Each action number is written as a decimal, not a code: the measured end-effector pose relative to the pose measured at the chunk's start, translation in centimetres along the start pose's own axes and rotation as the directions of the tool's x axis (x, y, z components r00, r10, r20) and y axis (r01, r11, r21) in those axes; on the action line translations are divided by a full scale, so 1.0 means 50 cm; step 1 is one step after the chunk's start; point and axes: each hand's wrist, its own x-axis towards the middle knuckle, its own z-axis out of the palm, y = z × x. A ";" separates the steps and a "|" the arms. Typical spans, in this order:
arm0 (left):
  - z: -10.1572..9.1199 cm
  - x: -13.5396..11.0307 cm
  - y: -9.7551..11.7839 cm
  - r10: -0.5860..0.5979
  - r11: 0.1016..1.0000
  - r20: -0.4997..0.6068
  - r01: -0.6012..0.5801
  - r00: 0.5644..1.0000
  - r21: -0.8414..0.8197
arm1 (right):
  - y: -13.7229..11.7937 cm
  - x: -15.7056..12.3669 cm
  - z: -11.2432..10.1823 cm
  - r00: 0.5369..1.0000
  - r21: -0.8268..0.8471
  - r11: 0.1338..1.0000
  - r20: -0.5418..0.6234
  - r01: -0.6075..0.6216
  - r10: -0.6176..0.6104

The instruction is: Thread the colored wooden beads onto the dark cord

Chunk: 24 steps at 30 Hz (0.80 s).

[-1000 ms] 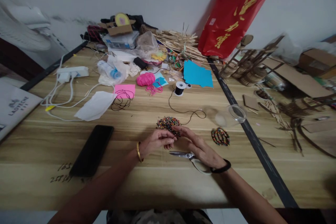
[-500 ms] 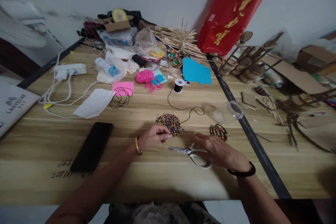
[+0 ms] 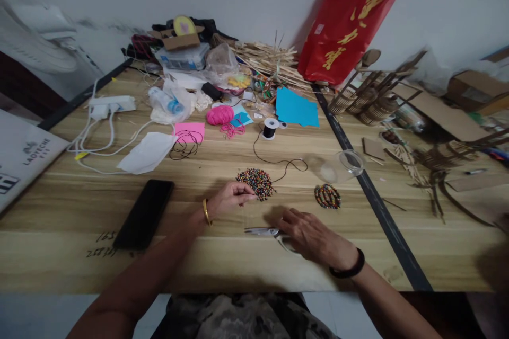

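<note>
Table (image 3: 207,267), room between front edge (image 3: 222,291) and scissors (image 3: 262,231), left fingers (image 3: 243,189) pinching cord (image 3: 254,194) by beads (image 3: 258,183), right fingers (image 3: 289,217) atop scissors, grip unclear

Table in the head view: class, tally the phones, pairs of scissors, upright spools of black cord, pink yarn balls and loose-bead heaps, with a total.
Phone: 1
Scissors: 1 pair
Upright spool: 1
Pink yarn ball: 1
Loose-bead heap: 1
Total: 5

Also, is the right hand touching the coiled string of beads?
Apart: the head view shows bare table between the right hand and the coiled string of beads.
</note>
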 end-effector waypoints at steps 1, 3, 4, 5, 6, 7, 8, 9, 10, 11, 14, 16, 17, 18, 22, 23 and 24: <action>-0.002 0.000 0.000 0.006 1.000 -0.003 -0.006 1.000 0.009 | -0.008 0.006 -0.002 0.999 0.021 0.999 0.005 0.038 -0.039; -0.005 -0.001 0.000 0.025 0.999 -0.003 -0.025 1.000 0.025 | -0.026 0.020 -0.005 0.996 0.051 0.994 0.001 0.091 -0.092; -0.006 -0.001 -0.001 0.030 0.999 -0.002 -0.030 1.000 0.035 | -0.035 0.027 -0.007 0.993 0.067 0.991 -0.006 0.116 -0.116; -0.008 -0.001 -0.001 0.031 0.998 0.000 -0.031 1.000 0.047 | -0.043 0.035 -0.008 0.989 0.080 0.985 -0.016 0.150 -0.149; -0.009 -0.001 -0.001 0.029 0.998 0.003 -0.030 1.000 0.058 | -0.051 0.042 -0.011 0.983 0.090 0.979 -0.028 0.183 -0.181; -0.010 -0.001 -0.001 0.028 0.997 0.007 -0.029 1.000 0.069 | -0.056 0.049 -0.014 0.977 0.093 0.973 -0.035 0.213 -0.210; -0.010 -0.002 0.000 0.029 0.996 0.013 -0.030 0.999 0.080 | -0.060 0.056 -0.019 0.971 0.096 0.967 -0.038 0.237 -0.234; -0.010 -0.002 0.002 0.036 0.995 0.021 -0.038 0.999 0.091 | -0.062 0.062 -0.025 0.966 0.101 0.961 -0.040 0.258 -0.256; -0.010 -0.002 0.004 0.047 0.994 0.031 -0.050 0.998 0.102 | -0.061 0.067 -0.033 0.960 0.115 0.953 -0.042 0.279 -0.276; -0.010 -0.003 0.005 0.059 0.992 0.042 -0.064 0.997 0.112 | -0.058 0.073 -0.042 0.955 0.140 0.944 -0.047 0.298 -0.294; -0.009 -0.003 0.006 0.086 0.987 0.071 -0.095 0.994 0.133 | -0.036 0.090 -0.065 0.963 0.161 0.953 -0.128 0.258 -0.239; -0.008 -0.002 0.003 0.083 0.985 0.087 -0.095 0.993 0.145 | -0.017 0.103 -0.067 0.973 0.131 0.981 -0.202 0.141 -0.113; -0.007 -0.002 0.001 0.082 0.983 0.079 -0.094 0.993 0.161 | -0.008 0.109 -0.061 0.966 0.116 0.988 -0.247 0.102 -0.071; -0.007 -0.001 0.000 0.084 0.980 0.085 -0.098 0.993 0.171 | 0.001 0.116 -0.052 0.959 0.107 0.991 -0.279 0.080 -0.047; -0.004 -0.001 0.000 0.083 0.960 0.083 -0.102 0.993 0.262 | 0.022 0.133 -0.001 0.943 0.118 0.986 -0.326 0.114 -0.070; -0.002 -0.001 0.002 0.084 0.951 0.078 -0.103 0.993 0.290 | 0.025 0.134 0.008 0.944 0.112 0.987 -0.323 0.116 -0.074; -0.001 -0.002 0.003 0.087 0.943 0.072 -0.105 0.994 0.315 | 0.026 0.134 0.015 0.945 0.103 0.988 -0.320 0.112 -0.074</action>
